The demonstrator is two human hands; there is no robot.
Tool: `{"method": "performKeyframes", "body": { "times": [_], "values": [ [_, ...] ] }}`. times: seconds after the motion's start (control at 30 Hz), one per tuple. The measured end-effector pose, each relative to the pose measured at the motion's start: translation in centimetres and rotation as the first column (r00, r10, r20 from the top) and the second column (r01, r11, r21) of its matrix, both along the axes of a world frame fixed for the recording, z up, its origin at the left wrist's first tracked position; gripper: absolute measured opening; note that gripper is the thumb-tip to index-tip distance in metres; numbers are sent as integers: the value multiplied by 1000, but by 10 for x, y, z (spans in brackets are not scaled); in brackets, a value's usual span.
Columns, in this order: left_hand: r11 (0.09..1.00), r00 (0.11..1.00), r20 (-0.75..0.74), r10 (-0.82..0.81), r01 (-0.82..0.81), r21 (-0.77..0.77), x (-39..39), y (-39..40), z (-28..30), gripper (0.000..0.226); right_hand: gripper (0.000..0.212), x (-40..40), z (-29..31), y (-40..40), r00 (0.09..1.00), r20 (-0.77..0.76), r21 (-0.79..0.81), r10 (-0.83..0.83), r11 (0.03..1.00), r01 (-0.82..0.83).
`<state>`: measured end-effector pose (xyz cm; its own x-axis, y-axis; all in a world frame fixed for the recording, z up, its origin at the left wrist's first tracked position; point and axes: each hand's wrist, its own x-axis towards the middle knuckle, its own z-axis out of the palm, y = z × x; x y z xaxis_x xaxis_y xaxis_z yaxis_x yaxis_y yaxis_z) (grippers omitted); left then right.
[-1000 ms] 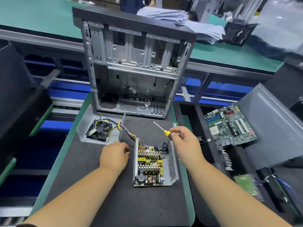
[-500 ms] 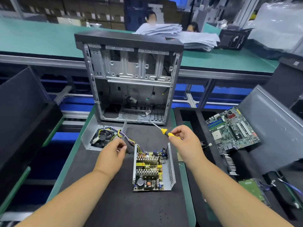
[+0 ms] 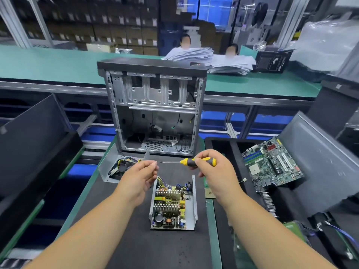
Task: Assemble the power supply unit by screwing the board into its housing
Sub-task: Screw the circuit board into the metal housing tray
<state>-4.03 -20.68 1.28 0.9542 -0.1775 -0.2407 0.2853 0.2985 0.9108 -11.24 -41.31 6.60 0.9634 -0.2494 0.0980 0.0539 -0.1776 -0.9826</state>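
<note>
So the board (image 3: 169, 207) is already sitting down inside its metal housing (image 3: 192, 210), which lies flat on the dark mat of the bench (image 3: 120, 239), right in front of the open computer case (image 3: 155, 109). The right hand (image 3: 210, 167) is wrapped around the yellow-and-black screwdriver (image 3: 196, 162), holding it level above the housing with the tip pointing left. The left hand (image 3: 139, 176) has thumb and fingertips pressed together just off that tip, probably pinching a screw, but it's too small to tell. Handling-wise, I'd guess the housing is thin stiff sheet metal, light enough to slide around on the mat, so hold it by the side walls while driving. The board looks fragile with all those coils and heat sinks; grab it by the edges only. The wires (image 3: 162, 180) at the far end are floppy, so keep them clear.
</note>
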Motion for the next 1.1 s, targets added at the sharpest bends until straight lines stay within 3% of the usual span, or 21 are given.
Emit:
{"method": "performKeyframes", "body": {
  "times": [0.53, 0.87, 1.0, 1.1],
  "values": [
    [997, 997, -14, -75, 75, 26, -32, -27, 17, 7, 11, -32, 9, -24, 999, 8, 15, 32, 999, -32],
    [991, 975, -181, -129, 131, 0, -40, -30, 23, 9, 3, -39, 9, -29, 998, -14, 33, 62, 998, -61],
    [996, 988, -132, -85, 79, -45, -39, -28, 22, 9, 5, -38, 7, -32, 996, -60, 38, 65, 997, -63],
    [997, 997, -4, -74, 74, 2, -38, -25, 21, 8, 8, -37, 7, -32, 996, -76, 79, 56, 996, -50]
  ]
}}
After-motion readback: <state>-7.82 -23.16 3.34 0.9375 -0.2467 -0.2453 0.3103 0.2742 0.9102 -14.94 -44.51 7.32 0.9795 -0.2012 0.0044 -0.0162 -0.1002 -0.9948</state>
